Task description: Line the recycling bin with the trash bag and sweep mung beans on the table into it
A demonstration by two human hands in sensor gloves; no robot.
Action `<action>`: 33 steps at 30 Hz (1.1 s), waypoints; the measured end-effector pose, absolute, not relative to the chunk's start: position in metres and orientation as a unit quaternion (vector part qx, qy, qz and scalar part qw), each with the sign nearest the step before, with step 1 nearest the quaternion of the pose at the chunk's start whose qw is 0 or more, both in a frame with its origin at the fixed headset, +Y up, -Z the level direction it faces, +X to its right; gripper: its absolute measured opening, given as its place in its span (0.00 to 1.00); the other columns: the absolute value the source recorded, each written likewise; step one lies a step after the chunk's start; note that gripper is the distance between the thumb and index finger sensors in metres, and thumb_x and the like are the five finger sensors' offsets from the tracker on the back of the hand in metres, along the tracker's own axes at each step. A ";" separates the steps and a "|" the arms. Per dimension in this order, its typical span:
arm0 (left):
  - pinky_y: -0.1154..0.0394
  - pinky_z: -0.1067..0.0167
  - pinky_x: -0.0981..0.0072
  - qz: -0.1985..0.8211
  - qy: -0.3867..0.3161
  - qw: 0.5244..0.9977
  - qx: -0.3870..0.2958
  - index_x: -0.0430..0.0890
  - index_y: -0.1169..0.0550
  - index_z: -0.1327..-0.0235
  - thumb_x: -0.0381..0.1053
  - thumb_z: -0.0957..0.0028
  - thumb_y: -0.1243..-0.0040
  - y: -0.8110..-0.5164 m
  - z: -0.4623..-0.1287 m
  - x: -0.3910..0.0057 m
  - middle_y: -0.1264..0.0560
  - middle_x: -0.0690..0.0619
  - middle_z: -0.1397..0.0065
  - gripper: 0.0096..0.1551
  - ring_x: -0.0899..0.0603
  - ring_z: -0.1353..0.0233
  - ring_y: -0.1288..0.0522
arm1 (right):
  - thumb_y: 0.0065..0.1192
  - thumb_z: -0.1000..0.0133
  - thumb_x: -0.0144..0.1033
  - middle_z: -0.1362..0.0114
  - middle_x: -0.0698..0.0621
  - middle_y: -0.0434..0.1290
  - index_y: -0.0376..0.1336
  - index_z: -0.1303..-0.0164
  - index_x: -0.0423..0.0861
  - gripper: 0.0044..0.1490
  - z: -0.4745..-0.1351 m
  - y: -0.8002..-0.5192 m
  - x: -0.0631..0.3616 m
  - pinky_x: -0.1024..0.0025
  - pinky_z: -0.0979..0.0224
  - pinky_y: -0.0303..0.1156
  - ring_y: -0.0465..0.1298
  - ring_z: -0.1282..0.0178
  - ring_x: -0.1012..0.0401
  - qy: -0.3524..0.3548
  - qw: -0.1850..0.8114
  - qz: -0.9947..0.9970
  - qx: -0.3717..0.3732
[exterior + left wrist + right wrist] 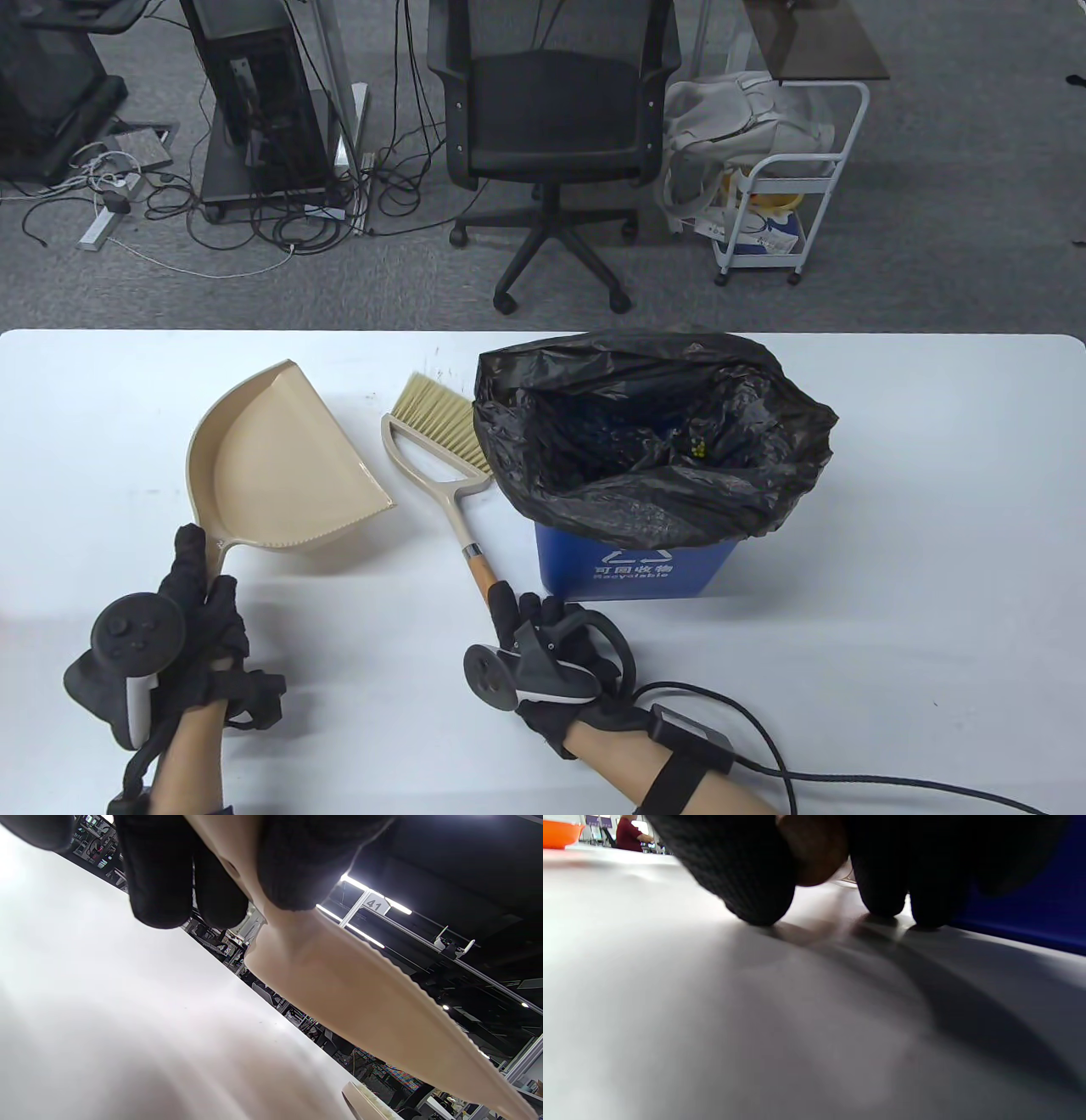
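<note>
Dustpan (280,458) handle clasped in left hand (191,611); right hand (543,637) grips brush (441,458) handle.

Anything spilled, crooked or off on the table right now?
Nothing spilled that I can see. The trash bag sits loose and bunched over the recycling bin, not pulled snug. A few mung beans lie inside.

Beige dustpan (280,463), seemingly blue bin (632,573)

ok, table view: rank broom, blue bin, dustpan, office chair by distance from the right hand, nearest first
1. Broom: its handle is in the right hand, so touching.
2. Blue bin: just beyond the hand, slightly right.
3. Dustpan: across the table to the left, held by the left hand.
4. Office chair: on the floor past the table.
</note>
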State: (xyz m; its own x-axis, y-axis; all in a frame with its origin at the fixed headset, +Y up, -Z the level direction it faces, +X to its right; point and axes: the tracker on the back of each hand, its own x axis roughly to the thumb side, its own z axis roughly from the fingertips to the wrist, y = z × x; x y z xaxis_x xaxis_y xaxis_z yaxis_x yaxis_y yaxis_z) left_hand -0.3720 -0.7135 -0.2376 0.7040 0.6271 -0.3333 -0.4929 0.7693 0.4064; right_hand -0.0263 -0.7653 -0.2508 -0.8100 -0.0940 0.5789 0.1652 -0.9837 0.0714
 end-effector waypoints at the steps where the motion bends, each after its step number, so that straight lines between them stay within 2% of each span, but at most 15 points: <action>1: 0.40 0.39 0.08 0.307 0.232 0.912 0.145 0.49 0.31 0.20 0.41 0.47 0.31 -0.713 -0.238 -0.372 0.21 0.35 0.28 0.39 0.21 0.32 0.22 | 0.66 0.44 0.38 0.28 0.23 0.68 0.43 0.19 0.22 0.56 -0.250 -0.766 -0.027 0.30 0.36 0.67 0.73 0.32 0.28 -0.056 0.070 -0.949 -0.301; 12: 0.40 0.39 0.08 0.308 0.231 0.911 0.145 0.49 0.32 0.20 0.41 0.47 0.31 -0.713 -0.237 -0.372 0.21 0.35 0.28 0.39 0.21 0.32 0.22 | 0.62 0.42 0.38 0.27 0.22 0.65 0.45 0.19 0.22 0.53 -0.246 -0.769 -0.027 0.29 0.36 0.67 0.71 0.30 0.27 -0.066 0.076 -0.948 -0.302; 17: 0.40 0.39 0.08 0.310 0.231 0.911 0.142 0.49 0.32 0.20 0.41 0.47 0.31 -0.714 -0.238 -0.371 0.21 0.35 0.28 0.39 0.21 0.32 0.22 | 0.61 0.42 0.45 0.26 0.21 0.65 0.45 0.17 0.25 0.55 -0.245 -0.763 -0.023 0.29 0.36 0.66 0.70 0.31 0.25 -0.077 0.035 -0.947 -0.309; 26: 0.40 0.39 0.08 0.305 0.232 0.913 0.142 0.49 0.32 0.20 0.41 0.47 0.31 -0.714 -0.238 -0.370 0.21 0.34 0.28 0.39 0.21 0.32 0.22 | 0.59 0.42 0.48 0.26 0.22 0.66 0.49 0.17 0.26 0.54 -0.225 -0.719 -0.009 0.29 0.36 0.67 0.71 0.31 0.25 -0.016 -0.031 -0.938 -0.344; 33: 0.40 0.39 0.08 0.299 0.231 0.915 0.142 0.48 0.32 0.20 0.41 0.47 0.31 -0.714 -0.238 -0.368 0.21 0.34 0.28 0.39 0.21 0.32 0.21 | 0.59 0.42 0.48 0.26 0.22 0.66 0.52 0.17 0.27 0.52 -0.219 -0.684 0.024 0.29 0.36 0.67 0.70 0.31 0.25 0.035 -0.063 -0.938 -0.338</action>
